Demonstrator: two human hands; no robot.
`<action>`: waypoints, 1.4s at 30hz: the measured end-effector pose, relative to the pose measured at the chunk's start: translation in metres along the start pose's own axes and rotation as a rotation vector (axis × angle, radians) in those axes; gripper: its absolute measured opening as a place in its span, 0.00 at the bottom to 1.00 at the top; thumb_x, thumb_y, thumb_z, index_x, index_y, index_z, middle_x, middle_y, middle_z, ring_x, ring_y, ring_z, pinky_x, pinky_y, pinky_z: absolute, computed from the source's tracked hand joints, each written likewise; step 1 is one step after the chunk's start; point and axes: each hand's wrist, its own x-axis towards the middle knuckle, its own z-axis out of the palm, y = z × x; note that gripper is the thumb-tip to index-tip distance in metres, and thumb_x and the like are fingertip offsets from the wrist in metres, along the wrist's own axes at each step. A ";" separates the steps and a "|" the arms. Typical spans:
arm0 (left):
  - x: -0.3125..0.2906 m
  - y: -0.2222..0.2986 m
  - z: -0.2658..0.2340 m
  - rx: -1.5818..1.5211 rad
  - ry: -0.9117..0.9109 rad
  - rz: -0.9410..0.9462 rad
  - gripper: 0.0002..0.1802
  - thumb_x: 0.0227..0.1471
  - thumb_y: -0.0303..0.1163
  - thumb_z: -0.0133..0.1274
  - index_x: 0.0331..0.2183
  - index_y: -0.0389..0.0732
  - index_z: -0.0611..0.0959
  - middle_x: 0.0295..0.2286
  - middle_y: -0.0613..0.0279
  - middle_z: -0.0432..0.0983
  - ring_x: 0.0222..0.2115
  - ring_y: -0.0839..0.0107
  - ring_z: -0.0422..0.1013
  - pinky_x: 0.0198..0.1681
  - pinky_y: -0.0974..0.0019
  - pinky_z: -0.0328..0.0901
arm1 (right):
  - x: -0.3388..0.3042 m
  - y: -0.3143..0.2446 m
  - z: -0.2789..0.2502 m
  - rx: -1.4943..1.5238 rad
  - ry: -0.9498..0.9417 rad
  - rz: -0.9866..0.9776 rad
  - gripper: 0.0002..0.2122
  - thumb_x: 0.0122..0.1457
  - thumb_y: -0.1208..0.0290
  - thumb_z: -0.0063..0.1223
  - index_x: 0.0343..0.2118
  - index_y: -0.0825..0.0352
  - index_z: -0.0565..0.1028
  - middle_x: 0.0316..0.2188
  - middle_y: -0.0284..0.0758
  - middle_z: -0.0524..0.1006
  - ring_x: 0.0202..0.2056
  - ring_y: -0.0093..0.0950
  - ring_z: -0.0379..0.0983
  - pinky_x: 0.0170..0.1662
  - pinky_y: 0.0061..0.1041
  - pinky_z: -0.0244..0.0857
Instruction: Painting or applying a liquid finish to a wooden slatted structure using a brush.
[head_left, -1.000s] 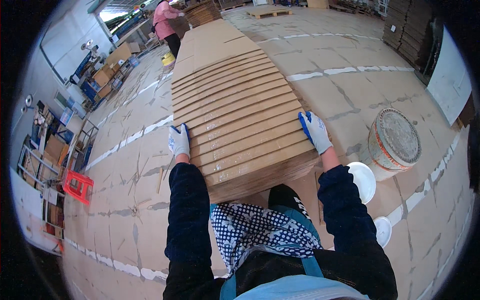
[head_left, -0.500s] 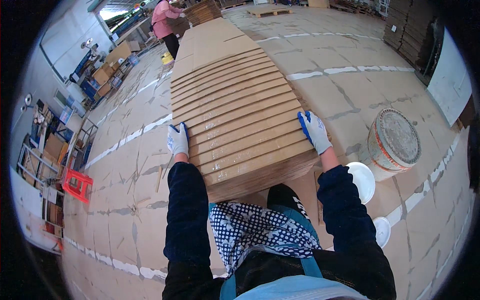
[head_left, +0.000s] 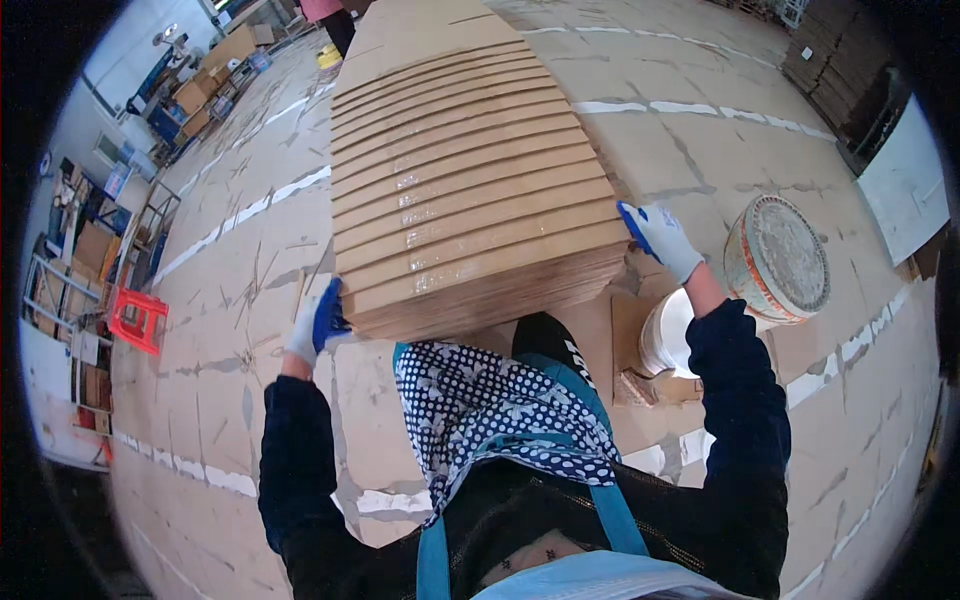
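Note:
A long stack of brown cardboard sheets (head_left: 470, 190) stretches away in front of me, its sheets overlapping like steps. A shiny wet-looking streak runs along their left part. Both my hands wear white gloves with blue palms and fingers. At the near left corner of the stack is my left hand (head_left: 318, 318), its fingers apart and against the side. My right hand (head_left: 662, 238) has its fingers stretched out to the right edge, a little farther up. Some fingertips are hidden at the edges.
Right of the stack stand a white tub (head_left: 668, 335) and a large lidded bucket (head_left: 785, 262). A red stool (head_left: 137, 320) is far left. Beyond the stack's far left stands a person in pink (head_left: 322, 10). More cardboard (head_left: 835, 60) is piled at the far right.
My left hand has moved nearer to me, down to the stack's front corner. My right hand has shifted slightly outward along the right edge. The view has tilted down, showing more of the white tub.

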 end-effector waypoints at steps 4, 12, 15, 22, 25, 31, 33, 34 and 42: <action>-0.051 0.026 0.042 -0.127 0.043 -0.206 0.21 0.50 0.50 0.53 0.36 0.42 0.76 0.19 0.65 0.68 0.20 0.70 0.69 0.21 0.67 0.65 | -0.009 -0.047 -0.013 -0.436 -0.086 0.056 0.17 0.59 0.56 0.40 0.26 0.63 0.75 0.17 0.40 0.73 0.21 0.38 0.71 0.24 0.38 0.64; -0.038 0.034 0.005 1.198 -0.208 0.192 0.30 0.55 0.44 0.46 0.55 0.40 0.62 0.27 0.50 0.70 0.28 0.64 0.71 0.26 0.58 0.63 | 0.012 -0.057 -0.030 -0.726 -0.245 -0.314 0.19 0.60 0.54 0.37 0.33 0.66 0.74 0.25 0.42 0.76 0.25 0.39 0.74 0.29 0.35 0.68; -0.033 0.083 0.010 1.198 -0.138 -0.003 0.29 0.56 0.40 0.45 0.56 0.39 0.60 0.32 0.48 0.72 0.30 0.63 0.72 0.28 0.62 0.64 | 0.026 -0.087 -0.062 -0.355 -0.459 0.250 0.19 0.61 0.56 0.37 0.35 0.69 0.72 0.25 0.41 0.76 0.25 0.38 0.73 0.28 0.29 0.68; -0.052 0.039 0.020 -0.040 -0.060 0.321 0.27 0.56 0.36 0.46 0.55 0.39 0.62 0.37 0.53 0.73 0.36 0.66 0.72 0.36 0.70 0.67 | -0.001 -0.041 -0.003 0.703 0.206 0.236 0.15 0.60 0.58 0.42 0.39 0.65 0.73 0.26 0.42 0.75 0.28 0.32 0.73 0.28 0.26 0.66; -0.048 -0.005 0.019 0.177 0.071 0.487 0.27 0.56 0.33 0.47 0.55 0.39 0.62 0.35 0.56 0.73 0.37 0.68 0.71 0.38 0.71 0.67 | -0.001 -0.047 0.019 0.434 0.343 0.107 0.14 0.60 0.60 0.42 0.34 0.67 0.73 0.25 0.43 0.74 0.28 0.36 0.72 0.29 0.29 0.66; -0.034 0.020 0.044 -0.053 0.222 0.135 0.17 0.53 0.32 0.50 0.45 0.39 0.71 0.33 0.60 0.73 0.31 0.75 0.70 0.30 0.76 0.64 | 0.013 -0.033 0.031 -0.142 0.436 0.148 0.15 0.60 0.62 0.40 0.24 0.66 0.73 0.23 0.46 0.74 0.29 0.44 0.71 0.29 0.38 0.63; -0.024 0.022 0.045 0.004 0.211 0.171 0.14 0.53 0.32 0.51 0.42 0.39 0.73 0.31 0.61 0.73 0.28 0.77 0.70 0.26 0.77 0.62 | 0.021 -0.038 0.035 -0.179 0.397 0.206 0.15 0.60 0.61 0.40 0.24 0.66 0.73 0.23 0.46 0.74 0.29 0.45 0.71 0.30 0.39 0.63; -0.021 0.022 0.044 0.026 0.205 0.123 0.11 0.53 0.32 0.51 0.38 0.39 0.74 0.29 0.63 0.73 0.26 0.79 0.69 0.24 0.77 0.61 | 0.025 -0.042 0.035 -0.215 0.360 0.261 0.15 0.60 0.61 0.40 0.23 0.65 0.73 0.23 0.46 0.74 0.29 0.45 0.71 0.31 0.40 0.63; -0.010 0.039 0.041 0.229 0.115 -0.013 0.09 0.53 0.37 0.51 0.28 0.42 0.74 0.20 0.69 0.71 0.17 0.83 0.64 0.17 0.77 0.56 | 0.029 -0.028 0.034 -0.242 0.348 0.286 0.15 0.59 0.59 0.41 0.25 0.63 0.75 0.21 0.46 0.74 0.26 0.43 0.72 0.28 0.40 0.64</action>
